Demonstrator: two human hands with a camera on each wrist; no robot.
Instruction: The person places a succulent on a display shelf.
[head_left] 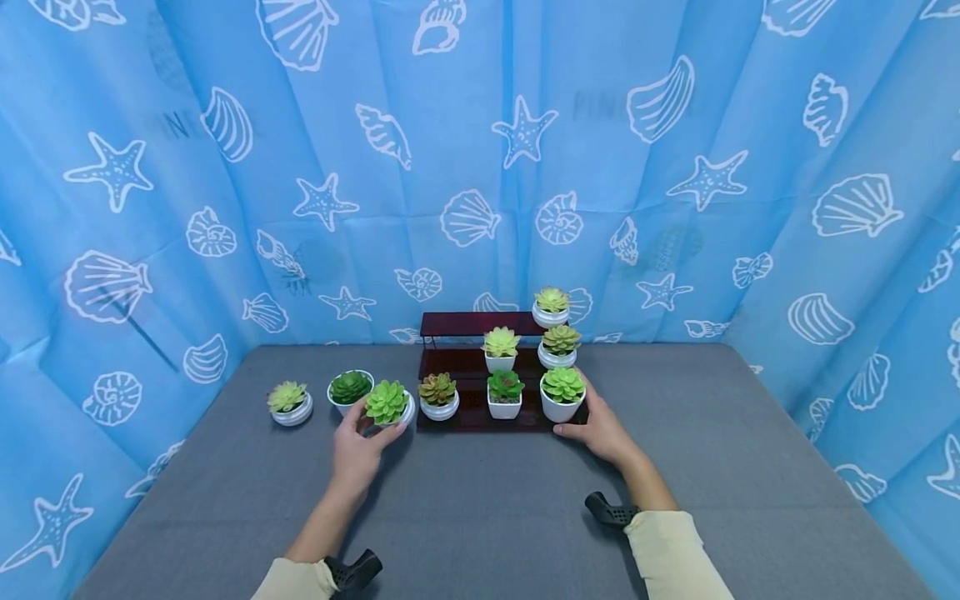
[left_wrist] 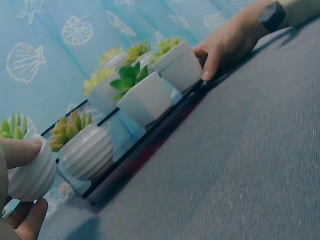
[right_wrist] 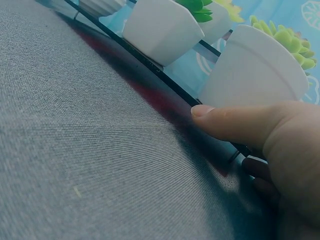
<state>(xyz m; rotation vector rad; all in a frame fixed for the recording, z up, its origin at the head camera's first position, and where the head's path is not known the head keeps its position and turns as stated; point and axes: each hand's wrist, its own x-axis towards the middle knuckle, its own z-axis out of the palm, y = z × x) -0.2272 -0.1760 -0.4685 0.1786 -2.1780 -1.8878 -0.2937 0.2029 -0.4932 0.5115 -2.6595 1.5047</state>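
Note:
My left hand [head_left: 358, 457] grips a potted succulent [head_left: 387, 403], bright green in a white ribbed pot, tilted beside the left end of a dark red tiered shelf [head_left: 465, 423]. In the left wrist view, thumb and fingers pinch that white pot [left_wrist: 35, 172]. At the shelf's right front corner, my right hand [head_left: 606, 427] holds the edge. Its thumb [right_wrist: 225, 120] lies along the front edge, with the other fingers partly hidden beyond the corner. Just above the thumb stands a green succulent in a smooth white pot [right_wrist: 255, 70] on the lowest tier.
Also on the bottom tier are a brownish succulent [head_left: 438, 395] and a dark green one [head_left: 505, 393]. Higher tiers bear several more pots. Left of the shelf, a dark green succulent [head_left: 350, 387] and a pale one [head_left: 289, 403] stand on the grey table [head_left: 480, 517]. A blue curtain [head_left: 480, 167] hangs behind.

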